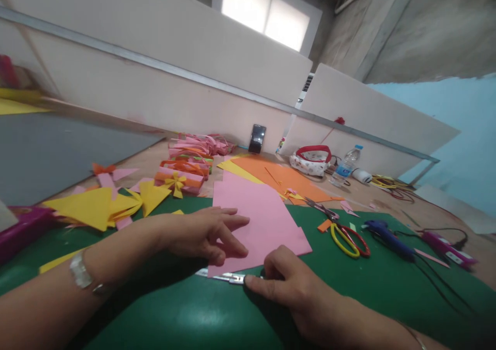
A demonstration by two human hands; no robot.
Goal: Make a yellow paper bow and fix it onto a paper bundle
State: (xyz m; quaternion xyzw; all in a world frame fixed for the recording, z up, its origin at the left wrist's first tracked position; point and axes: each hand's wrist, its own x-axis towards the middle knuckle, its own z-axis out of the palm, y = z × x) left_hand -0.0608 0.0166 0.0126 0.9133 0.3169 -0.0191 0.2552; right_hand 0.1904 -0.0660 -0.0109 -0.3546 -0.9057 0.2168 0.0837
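Observation:
Pink sheets of paper (256,210) lie in a slightly uneven stack on a green cutting mat (186,314). Over their left side is my left hand (211,234), fingers spread and holding nothing; whether the fingertips press on the paper I cannot tell. My right hand (284,277) is closed around a utility knife (234,278) at the near edge of the paper. Its metal front end points left along that edge, and the handle is mostly hidden in my fist.
Right of the paper lie scissors (344,236) with yellow and red handles, and a blue glue gun (389,239). Yellow folded paper pieces (89,208) are on the left, behind them pink and orange strip bundles (186,166). Farther back stand a phone (256,138) and a water bottle (346,166).

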